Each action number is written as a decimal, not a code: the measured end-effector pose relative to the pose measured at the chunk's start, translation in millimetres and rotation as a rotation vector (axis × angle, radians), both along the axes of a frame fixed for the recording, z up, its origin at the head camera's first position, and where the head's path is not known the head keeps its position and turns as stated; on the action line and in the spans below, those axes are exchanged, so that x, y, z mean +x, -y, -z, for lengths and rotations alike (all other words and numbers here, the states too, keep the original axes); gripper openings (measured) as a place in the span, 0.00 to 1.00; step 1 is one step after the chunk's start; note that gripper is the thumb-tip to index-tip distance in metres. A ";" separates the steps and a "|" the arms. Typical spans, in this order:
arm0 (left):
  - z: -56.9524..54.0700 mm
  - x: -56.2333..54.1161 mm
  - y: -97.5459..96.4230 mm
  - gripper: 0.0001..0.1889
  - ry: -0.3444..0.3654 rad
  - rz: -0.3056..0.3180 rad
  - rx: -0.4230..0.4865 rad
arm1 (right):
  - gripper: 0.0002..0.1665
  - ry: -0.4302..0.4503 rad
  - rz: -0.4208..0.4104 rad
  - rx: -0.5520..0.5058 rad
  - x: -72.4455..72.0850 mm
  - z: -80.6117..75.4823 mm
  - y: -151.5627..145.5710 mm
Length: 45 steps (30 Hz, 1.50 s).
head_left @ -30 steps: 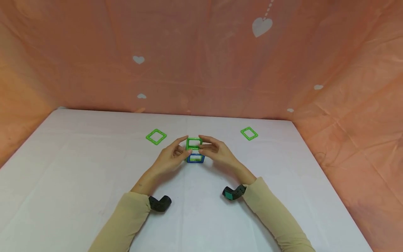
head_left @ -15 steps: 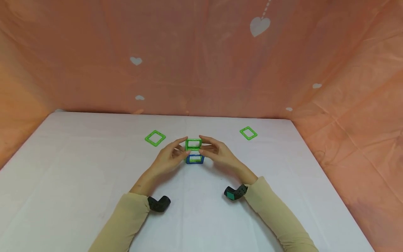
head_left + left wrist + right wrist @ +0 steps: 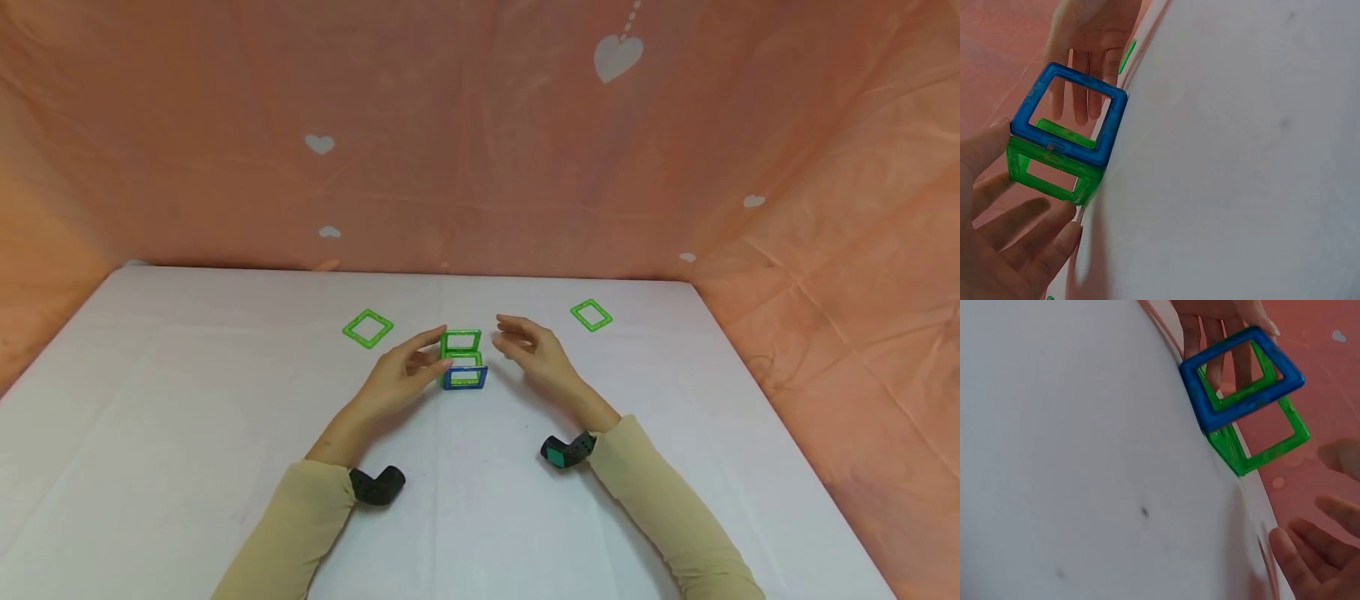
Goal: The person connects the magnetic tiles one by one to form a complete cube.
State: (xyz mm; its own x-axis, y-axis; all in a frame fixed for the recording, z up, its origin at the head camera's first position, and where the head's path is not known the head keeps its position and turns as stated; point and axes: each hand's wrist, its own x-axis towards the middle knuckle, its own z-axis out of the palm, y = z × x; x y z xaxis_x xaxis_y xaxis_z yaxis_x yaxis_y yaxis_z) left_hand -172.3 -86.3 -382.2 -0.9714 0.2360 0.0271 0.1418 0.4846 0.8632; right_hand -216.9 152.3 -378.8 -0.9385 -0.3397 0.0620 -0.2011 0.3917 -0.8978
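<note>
In the head view, a small open box of square frame-shaped magnetic tiles stands on the white table [image 3: 225,417]. A blue tile [image 3: 465,387] faces me, with green tiles [image 3: 461,332] at its left, bottom and back. My left hand [image 3: 393,379] holds the box from the left, thumb at the front edge and index finger at the back. In the left wrist view, that thumb meets a corner beside the blue tile [image 3: 1112,128]. My right hand [image 3: 543,362] is apart from the box, to its right, fingers loosely bent around nothing. The box's right side has no tile.
A loose green square tile [image 3: 356,339] lies flat behind and left of the box. Another green square tile [image 3: 582,322] lies at the back right. An orange curtain [image 3: 480,167] with pale hearts hangs behind the table. Black wrist cameras [image 3: 378,486] sit at both cuffs.
My right hand has let go of the box and moved off to the right, uncovering that side. My left hand stays at the box, and the loose tiles lie where they were.
</note>
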 end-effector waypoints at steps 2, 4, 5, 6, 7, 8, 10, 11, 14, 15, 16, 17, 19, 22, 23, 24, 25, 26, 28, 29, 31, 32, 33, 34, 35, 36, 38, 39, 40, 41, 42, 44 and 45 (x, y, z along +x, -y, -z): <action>0.1 -0.2 0.1 0.30 -0.003 0.006 0.010 | 0.29 -0.014 0.045 -0.007 -5.5 4.6 -4.0; 0.3 -0.4 0.0 0.30 -0.009 0.013 0.019 | 0.28 -0.027 0.081 -0.020 -7.8 3.9 -6.9; 0.5 -0.5 0.1 0.30 -0.010 0.013 0.021 | 0.27 -0.036 0.093 -0.023 -9.2 4.2 -8.5; 0.7 -0.7 0.1 0.30 -0.012 0.015 0.023 | 0.27 -0.047 0.105 -0.028 -10.2 3.9 -10.1; 0.7 -0.9 0.0 0.31 -0.013 0.016 0.026 | 0.26 -0.057 0.116 -0.033 -11.2 3.7 -11.7; 0.8 -1.0 0.0 0.31 -0.015 0.018 0.027 | 0.26 -0.064 0.126 -0.035 -11.9 3.4 -13.2; 0.7 -1.3 0.1 0.31 -0.019 0.020 0.029 | 0.26 -0.077 0.146 -0.024 -13.7 2.7 -16.2; 0.7 -1.2 0.3 0.31 -0.018 0.021 0.027 | 0.26 -0.081 0.158 -0.014 -14.6 2.6 -17.6; 0.6 -1.1 1.0 0.31 -0.013 0.019 0.027 | 0.25 -0.078 0.206 0.012 -17.1 1.6 -21.6; 0.6 -1.2 1.3 0.31 -0.011 0.019 0.027 | 0.25 -0.079 0.223 0.017 -18.1 1.2 -23.0; 0.6 -1.1 1.4 0.31 -0.009 0.017 0.025 | 0.25 -0.083 0.240 0.024 -18.9 0.7 -24.7; 0.5 -1.0 1.5 0.31 -0.009 0.016 0.026 | 0.25 -0.085 0.261 0.029 -20.0 0.8 -26.5; 0.7 -1.3 1.6 0.31 -0.012 0.017 0.028 | 0.25 -0.090 0.304 0.031 -21.8 -0.4 -30.3; 0.9 -1.7 2.0 0.31 -0.020 0.019 0.027 | 0.26 -0.088 0.374 0.038 -25.0 -1.7 -36.2; 1.0 -1.6 2.2 0.31 -0.021 0.021 0.025 | 0.26 -0.089 0.398 0.043 -26.5 -1.7 -38.1; 1.1 -1.6 2.3 0.31 -0.022 0.022 0.024 | 0.27 -0.089 0.422 0.048 -27.5 -2.1 -39.9; 1.0 -1.3 2.4 0.30 -0.022 0.023 0.023 | 0.27 -0.097 0.439 0.058 -28.9 -1.9 -41.8; 1.0 -1.0 2.4 0.31 -0.020 0.023 0.023 | 0.27 -0.106 0.452 0.071 -30.2 -1.6 -43.9; 1.1 -0.2 2.2 0.31 -0.016 0.024 0.020 | 0.28 -0.126 0.476 0.100 -32.4 -1.1 -47.9; 1.2 0.1 2.1 0.31 -0.014 0.026 0.022 | 0.28 -0.134 0.481 0.114 -33.4 -0.7 -50.2; 1.4 0.4 1.8 0.31 -0.016 0.031 0.027 | 0.29 -0.144 0.486 0.139 -35.0 -0.1 -54.5; 1.5 0.3 1.7 0.31 -0.019 0.033 0.029 | 0.29 -0.146 0.486 0.148 -36.1 0.0 -56.4; 1.6 0.2 1.7 0.30 -0.024 0.035 0.031 | 0.30 -0.147 0.485 0.158 -37.2 0.1 -58.2; 1.7 0.0 1.7 0.30 -0.030 0.037 0.031 | 0.30 -0.151 0.481 0.166 -38.0 0.0 -59.9; 1.8 -0.1 1.7 0.30 -0.035 0.040 0.032 | 0.30 -0.152 0.477 0.166 -38.8 -0.1 -61.6; 1.8 -0.2 1.7 0.30 -0.038 0.040 0.032 | 0.31 -0.153 0.473 0.166 -39.7 -0.3 -62.8; 1.8 -0.1 2.0 0.30 -0.041 0.037 0.028 | 0.31 -0.152 0.464 0.168 -41.2 -0.7 -64.7; 1.8 0.1 2.3 0.30 -0.039 0.036 0.025 | 0.31 -0.151 0.460 0.169 -41.9 -1.0 -65.3; 1.8 0.2 2.4 0.30 -0.037 0.035 0.022 | 0.31 -0.150 0.458 0.171 -42.5 -1.3 -65.6; 1.9 0.3 2.6 0.31 -0.034 0.033 0.021 | 0.31 -0.146 0.457 0.176 -43.4 -1.5 -66.1; 2.0 0.4 2.8 0.31 -0.031 0.033 0.021 | 0.31 -0.145 0.458 0.184 -44.4 -1.5 -66.3; 2.3 0.4 3.0 0.31 -0.029 0.034 0.022 | 0.32 -0.141 0.463 0.206 -46.4 -1.7 -66.5; 2.4 0.3 3.1 0.31 -0.028 0.034 0.023 | 0.32 -0.138 0.465 0.218 -47.5 -1.8 -66.7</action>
